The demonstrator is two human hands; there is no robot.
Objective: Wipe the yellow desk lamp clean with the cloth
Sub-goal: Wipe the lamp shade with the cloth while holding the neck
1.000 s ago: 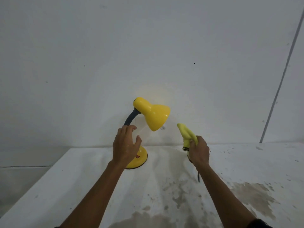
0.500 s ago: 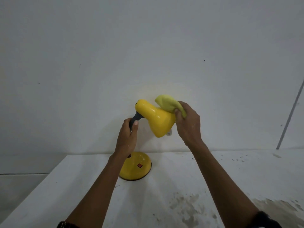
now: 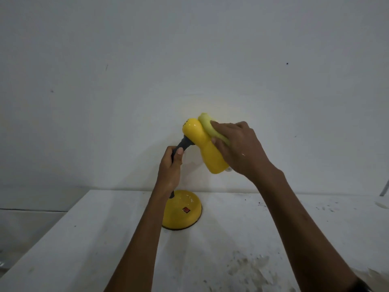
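right hand point(image 3: 237, 148) had moved the bunched yellow-green cloth point(image 3: 208, 126) onto the glossy yellow lamp shade point(image 3: 207, 153), fingers clenched on it; left hand point(image 3: 170, 167) gripped the grey neck point(image 3: 182, 145). wiping underway.

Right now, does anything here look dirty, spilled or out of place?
Yes. The table is grubby: dark specks and a blotchy stain near its front right. White flecks dot the lamp's base. The lamp itself stands upright, its neck gripped by the left hand while the right hand presses the cloth on the shade.
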